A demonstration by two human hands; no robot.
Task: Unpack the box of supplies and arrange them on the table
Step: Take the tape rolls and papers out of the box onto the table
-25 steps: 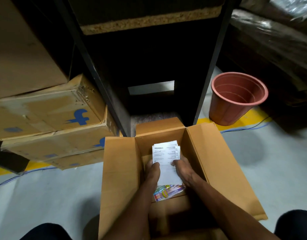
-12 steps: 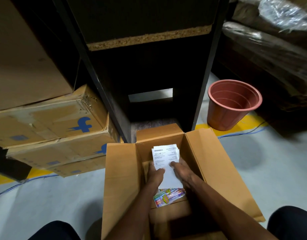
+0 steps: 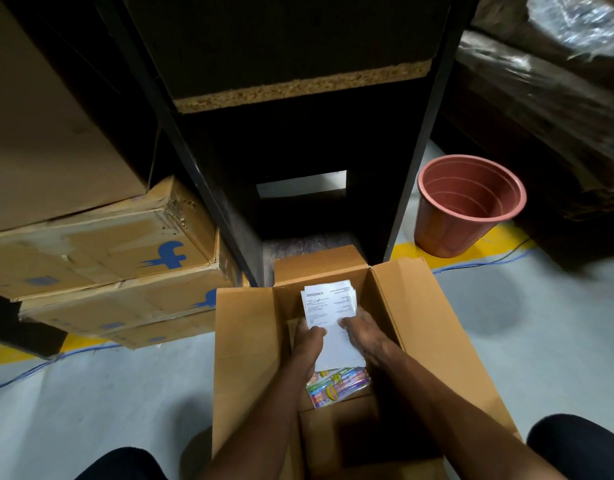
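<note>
- A brown cardboard box [image 3: 333, 358] sits on the smooth gray floor [image 3: 90, 393] in the lower middle of the frame. Its flat flaps are folded open.
- Both hands reach down into the box.
- The left hand [image 3: 309, 344] has a grip on the left edge of a thin white paper slip [image 3: 329, 317]. Its fingers curl round the edge.
- The right hand [image 3: 362, 332] has a grip on the right edge of the same slip. Its thumb lies on top.
- The slip is a long rectangle with small black print. It stands up a little inside the box.
- Under the slip lies a shiny, bright-colored packet [image 3: 338, 386] in clear wrap.
- A round reddish plastic pot [image 3: 468, 206] stands at the right.
- Worn cardboard boxes [image 3: 101, 258] with blue marks are stacked at the left.
- A dark desk [image 3: 298, 81] with a rough crumbly edge fills the top middle.
</note>
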